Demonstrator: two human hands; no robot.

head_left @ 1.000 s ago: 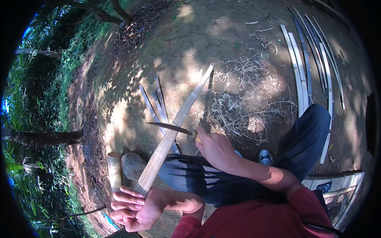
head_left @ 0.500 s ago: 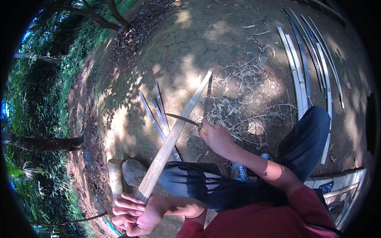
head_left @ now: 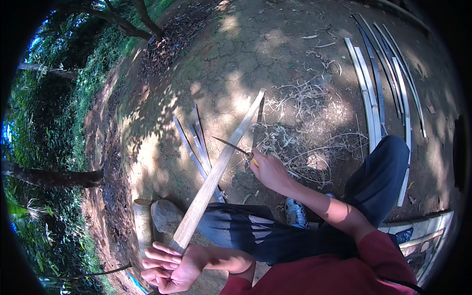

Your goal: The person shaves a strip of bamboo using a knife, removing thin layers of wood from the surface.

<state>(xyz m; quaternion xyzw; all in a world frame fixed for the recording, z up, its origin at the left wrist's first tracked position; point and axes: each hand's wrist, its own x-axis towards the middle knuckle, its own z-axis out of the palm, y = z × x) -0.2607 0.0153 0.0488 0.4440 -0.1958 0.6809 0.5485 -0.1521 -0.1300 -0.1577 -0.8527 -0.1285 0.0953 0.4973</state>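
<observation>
A long, pale bamboo strip [head_left: 210, 183] slants from my lap up and to the right over the ground. My left hand [head_left: 176, 265] holds its lower end, palm turned up and fingers curled beside it. In my right hand [head_left: 272, 173] is a knife [head_left: 235, 147] with a yellow handle and a thin, dark blade. The blade lies across the strip around its middle, with its tip past the left edge. My fist hides most of the handle.
Thin shavings [head_left: 300, 132] litter the ground ahead. Several long strips [head_left: 368, 93] lie at the right, and a few shorter ones [head_left: 199, 147] left of the held piece. A stone [head_left: 165, 215] and a cut log [head_left: 143, 221] sit by my left knee.
The knife has turned slightly, so its blade slopes more steeply across the strip and its tip reaches less far left. Both hands keep their hold.
</observation>
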